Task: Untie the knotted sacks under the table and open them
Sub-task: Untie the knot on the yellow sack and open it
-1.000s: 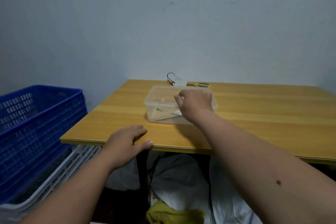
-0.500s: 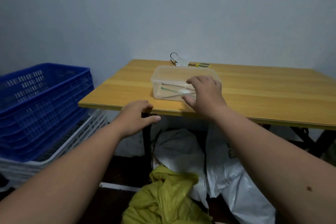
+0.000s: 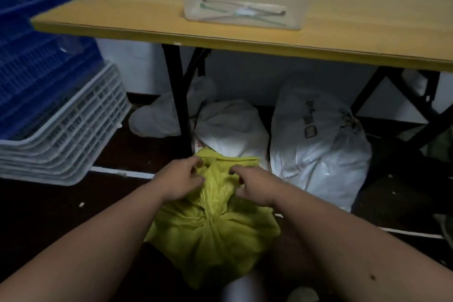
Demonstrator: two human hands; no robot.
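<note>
The yellow sack (image 3: 210, 233) is gripped by curled left hand (image 3: 182, 180) and right hand (image 3: 255, 185); the twisted neck at 6 o'clock should be loosened gently, not yanked.

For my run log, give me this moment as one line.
step: untying first sack | left hand: grips yellow sack top | right hand: grips same top | knot: still tied | white sacks: untouched

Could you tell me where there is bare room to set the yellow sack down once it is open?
Bare floor lies left of the yellow sack, below the stacked crates. The tabletop right of the clear container is also free. Under the table it is crowded with white sacks.
</note>
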